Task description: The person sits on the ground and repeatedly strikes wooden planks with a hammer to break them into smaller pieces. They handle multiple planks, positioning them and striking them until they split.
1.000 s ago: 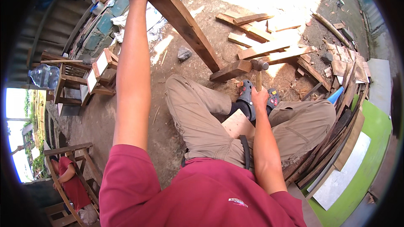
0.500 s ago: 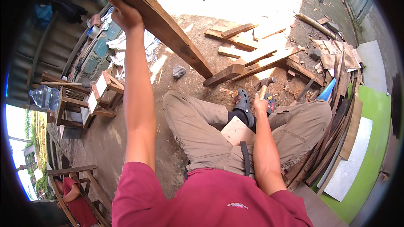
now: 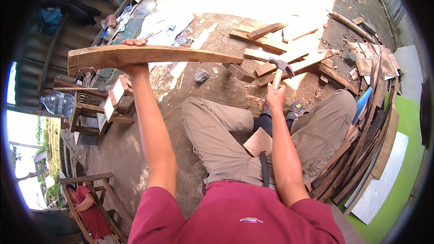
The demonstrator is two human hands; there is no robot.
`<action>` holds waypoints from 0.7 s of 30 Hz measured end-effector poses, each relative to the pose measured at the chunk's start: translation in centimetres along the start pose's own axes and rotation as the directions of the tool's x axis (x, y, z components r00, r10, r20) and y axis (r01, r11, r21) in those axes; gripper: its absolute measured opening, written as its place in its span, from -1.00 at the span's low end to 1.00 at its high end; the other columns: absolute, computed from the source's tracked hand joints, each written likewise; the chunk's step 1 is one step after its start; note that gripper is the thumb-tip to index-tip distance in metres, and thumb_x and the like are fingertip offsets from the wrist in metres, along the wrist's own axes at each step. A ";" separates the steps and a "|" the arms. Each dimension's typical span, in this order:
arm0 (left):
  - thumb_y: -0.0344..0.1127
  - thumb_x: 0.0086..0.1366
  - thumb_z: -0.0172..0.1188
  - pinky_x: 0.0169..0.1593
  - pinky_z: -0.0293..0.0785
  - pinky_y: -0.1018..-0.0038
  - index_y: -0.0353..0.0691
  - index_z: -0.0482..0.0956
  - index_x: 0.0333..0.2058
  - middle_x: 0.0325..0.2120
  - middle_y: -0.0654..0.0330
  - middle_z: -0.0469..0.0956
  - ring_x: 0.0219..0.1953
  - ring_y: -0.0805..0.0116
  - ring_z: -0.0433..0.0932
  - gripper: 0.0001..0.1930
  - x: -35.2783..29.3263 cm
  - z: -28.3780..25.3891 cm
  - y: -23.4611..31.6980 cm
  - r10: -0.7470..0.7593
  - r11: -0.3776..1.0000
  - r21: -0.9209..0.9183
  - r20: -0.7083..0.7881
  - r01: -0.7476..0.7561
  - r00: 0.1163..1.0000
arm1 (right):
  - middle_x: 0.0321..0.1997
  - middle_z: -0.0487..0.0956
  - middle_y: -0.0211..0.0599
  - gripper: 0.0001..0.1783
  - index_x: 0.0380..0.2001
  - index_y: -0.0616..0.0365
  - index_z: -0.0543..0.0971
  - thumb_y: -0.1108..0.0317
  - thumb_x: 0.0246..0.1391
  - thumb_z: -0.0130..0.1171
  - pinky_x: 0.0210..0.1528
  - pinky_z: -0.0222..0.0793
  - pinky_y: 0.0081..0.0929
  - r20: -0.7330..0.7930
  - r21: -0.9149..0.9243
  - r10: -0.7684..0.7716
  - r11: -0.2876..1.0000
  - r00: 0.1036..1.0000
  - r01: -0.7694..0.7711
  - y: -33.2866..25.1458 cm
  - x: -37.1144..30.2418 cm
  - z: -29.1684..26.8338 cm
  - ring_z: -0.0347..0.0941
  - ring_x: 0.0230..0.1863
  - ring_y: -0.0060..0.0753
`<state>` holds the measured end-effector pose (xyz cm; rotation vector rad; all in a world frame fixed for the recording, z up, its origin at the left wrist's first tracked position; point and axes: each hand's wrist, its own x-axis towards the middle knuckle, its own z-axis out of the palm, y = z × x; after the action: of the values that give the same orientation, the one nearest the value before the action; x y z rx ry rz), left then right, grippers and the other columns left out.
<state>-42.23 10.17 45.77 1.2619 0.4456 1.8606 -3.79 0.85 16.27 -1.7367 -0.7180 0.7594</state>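
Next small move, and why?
Probably steady the plank with the left hand before swinging the hammer: that hand grips it well away from the end by the short block, while the right hand holds the hammer head-up.

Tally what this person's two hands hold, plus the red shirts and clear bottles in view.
Board, in the left hand: 1
Hammer, in the right hand: 1
Red shirts: 2
Clear bottle: 1
Total: 5
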 end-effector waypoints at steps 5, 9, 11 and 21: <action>0.61 0.13 -0.25 -0.18 0.45 0.24 -0.22 0.49 -0.40 -0.55 0.07 0.50 -0.48 0.13 0.51 -0.14 2.1 -3.7 0.5 -0.073 0.995 -0.069 0.028 0.075 0.997 | -0.39 0.56 0.13 -0.56 -0.27 0.29 0.38 0.08 0.18 0.22 -0.21 0.40 -0.02 0.109 -0.079 -0.072 0.994 0.991 0.081 -2.1 -2.1 1.6 0.53 -0.35 0.20; 0.22 0.33 -0.01 -0.12 0.39 0.30 -0.16 0.46 -0.37 -0.51 0.12 0.50 -0.40 0.18 0.49 -0.51 5.5 -3.6 -0.5 -0.118 0.979 -0.120 0.327 0.165 0.938 | -0.53 0.48 -0.23 -0.70 -0.31 0.19 0.34 0.21 0.25 0.18 -0.59 0.36 -0.35 0.419 0.269 0.144 0.923 0.896 -0.275 -3.6 -2.5 2.1 0.44 -0.60 -0.41; 0.00 0.38 0.03 -0.09 0.36 0.33 -0.13 0.44 -0.37 -0.51 0.15 0.49 -0.39 0.22 0.48 -0.68 6.4 -3.4 -1.2 -0.137 0.970 -0.127 0.409 0.205 0.902 | -0.59 0.35 -0.46 -0.81 -0.35 0.15 0.34 0.35 0.24 0.14 -0.70 0.22 -0.57 0.717 0.296 0.260 0.726 0.646 -0.621 -3.2 -2.2 2.5 0.26 -0.67 -0.61; -0.07 0.41 0.03 -0.11 0.30 0.36 -0.11 0.44 -0.37 -0.54 0.20 0.47 -0.40 0.29 0.42 -0.74 2.9 -7.7 1.6 -0.102 0.981 -0.133 0.278 0.143 0.955 | -0.55 0.32 -0.47 -0.40 -0.16 0.25 0.31 -0.17 0.45 -0.32 -0.71 0.14 -0.62 0.353 0.441 0.115 0.855 0.928 -0.274 -12.4 10.7 -2.6 0.20 -0.66 -0.66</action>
<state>-50.20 12.67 45.22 1.3289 0.2249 1.5596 3.64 10.85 27.28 -1.2482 -0.5002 1.2659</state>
